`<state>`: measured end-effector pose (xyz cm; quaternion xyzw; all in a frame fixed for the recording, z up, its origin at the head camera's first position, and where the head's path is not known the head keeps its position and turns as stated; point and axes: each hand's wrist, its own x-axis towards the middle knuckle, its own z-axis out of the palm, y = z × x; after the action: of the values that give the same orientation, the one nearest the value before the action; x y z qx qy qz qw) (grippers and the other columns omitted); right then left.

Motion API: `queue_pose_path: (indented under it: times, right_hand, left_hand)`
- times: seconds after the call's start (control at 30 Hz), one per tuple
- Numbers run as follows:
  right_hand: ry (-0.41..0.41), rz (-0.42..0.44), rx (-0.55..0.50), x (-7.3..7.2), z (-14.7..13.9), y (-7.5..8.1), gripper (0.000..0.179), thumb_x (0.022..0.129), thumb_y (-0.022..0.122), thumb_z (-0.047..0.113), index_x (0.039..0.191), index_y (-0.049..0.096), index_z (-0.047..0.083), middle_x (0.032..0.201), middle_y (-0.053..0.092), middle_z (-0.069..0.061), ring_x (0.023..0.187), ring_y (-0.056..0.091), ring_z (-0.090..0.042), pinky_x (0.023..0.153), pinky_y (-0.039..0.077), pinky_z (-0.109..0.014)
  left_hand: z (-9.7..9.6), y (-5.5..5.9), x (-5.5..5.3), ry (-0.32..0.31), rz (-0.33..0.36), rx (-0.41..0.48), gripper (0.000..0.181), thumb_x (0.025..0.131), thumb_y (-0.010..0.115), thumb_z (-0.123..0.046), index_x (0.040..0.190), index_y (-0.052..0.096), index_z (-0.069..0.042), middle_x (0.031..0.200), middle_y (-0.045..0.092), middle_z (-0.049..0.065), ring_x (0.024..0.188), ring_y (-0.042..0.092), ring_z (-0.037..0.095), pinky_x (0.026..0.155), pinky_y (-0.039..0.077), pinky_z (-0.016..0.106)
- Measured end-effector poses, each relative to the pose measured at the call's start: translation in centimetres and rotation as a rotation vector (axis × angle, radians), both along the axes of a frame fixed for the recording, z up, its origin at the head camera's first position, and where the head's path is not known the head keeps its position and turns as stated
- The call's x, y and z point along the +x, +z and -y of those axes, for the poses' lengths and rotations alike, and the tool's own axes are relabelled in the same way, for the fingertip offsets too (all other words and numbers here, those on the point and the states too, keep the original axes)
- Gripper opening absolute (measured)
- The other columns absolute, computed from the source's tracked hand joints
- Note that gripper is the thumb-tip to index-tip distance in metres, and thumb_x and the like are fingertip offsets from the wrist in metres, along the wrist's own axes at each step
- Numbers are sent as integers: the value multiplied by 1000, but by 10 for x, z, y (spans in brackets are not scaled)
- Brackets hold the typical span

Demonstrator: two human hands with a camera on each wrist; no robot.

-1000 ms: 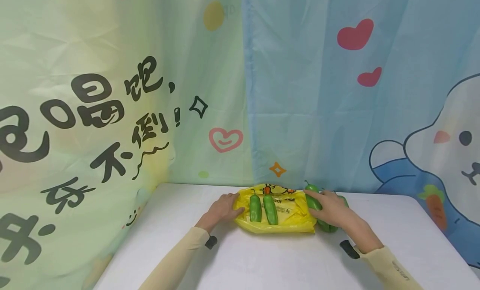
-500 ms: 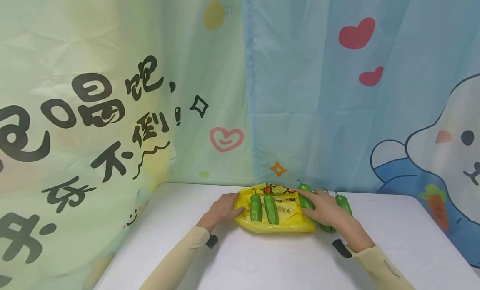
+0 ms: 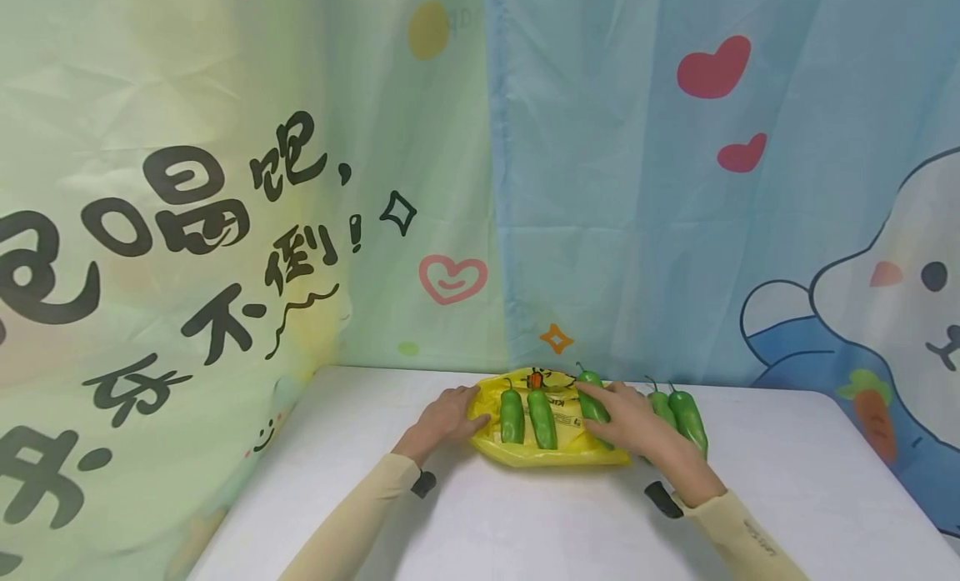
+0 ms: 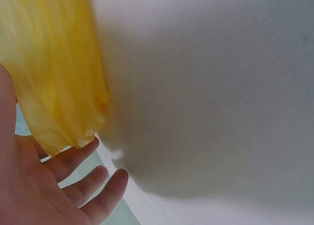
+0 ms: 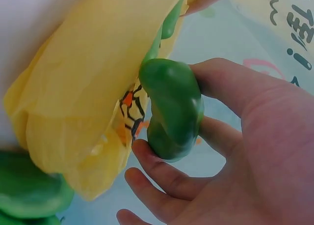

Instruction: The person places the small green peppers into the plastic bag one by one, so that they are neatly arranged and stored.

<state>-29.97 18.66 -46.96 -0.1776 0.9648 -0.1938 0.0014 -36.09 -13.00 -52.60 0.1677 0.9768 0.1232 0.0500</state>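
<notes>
A yellow plastic bag [image 3: 536, 458] lies on the white table, two green peppers [image 3: 542, 419] side by side on its printed inner face. At the bag's left end my left hand [image 3: 447, 414] holds the plastic between thumb and fingers; in the left wrist view the other fingers [image 4: 87, 185] are spread below the bag's edge. My right hand [image 3: 628, 416] grips a third green pepper [image 5: 171, 107] between thumb and fingers, over the right part of the bag. To the right of that hand more green peppers [image 3: 688, 418] lie on the table, partly hidden by the forearm.
The white table [image 3: 570, 523] stretches in front of the bag and to both sides. A printed curtain [image 3: 577, 189] with hearts and a cartoon animal hangs right behind the table's back edge. A dark wrist device [image 3: 663, 499] sits under the right wrist.
My right hand has moved left with the pepper, from the bag's right edge to over the bag. The peppers on the right have come into fuller view. The left hand has stayed in place.
</notes>
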Motion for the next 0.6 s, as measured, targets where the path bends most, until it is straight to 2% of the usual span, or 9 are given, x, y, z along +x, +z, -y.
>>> queue_pose_path:
  times: [0.23, 0.37, 0.6]
  right_hand:
    - [7, -2, 5, -1, 11, -1, 62, 93, 69, 31, 150, 48, 16, 129, 58, -26, 112, 57, -42, 82, 49, -59]
    - [13, -15, 2, -1, 16, -3, 61, 94, 68, 32, 150, 48, 17, 129, 57, -28, 113, 56, -44, 84, 48, -63]
    - [15, -19, -8, 0, 26, -7, 63, 93, 69, 29, 150, 48, 15, 129, 58, -28, 113, 58, -43, 82, 50, -60]
  left_hand:
    - [0, 1, 1, 4, 0, 2, 67, 97, 55, -50, 150, 45, -9, 151, 50, 15, 140, 46, 35, 113, 44, 51]
    - [0, 2, 2, 7, 1, 4, 67, 97, 55, -50, 150, 45, -9, 151, 50, 15, 140, 46, 34, 113, 44, 51]
    - [0, 3, 3, 4, 0, 2, 68, 97, 55, -51, 150, 45, -9, 151, 50, 15, 140, 46, 34, 112, 44, 50]
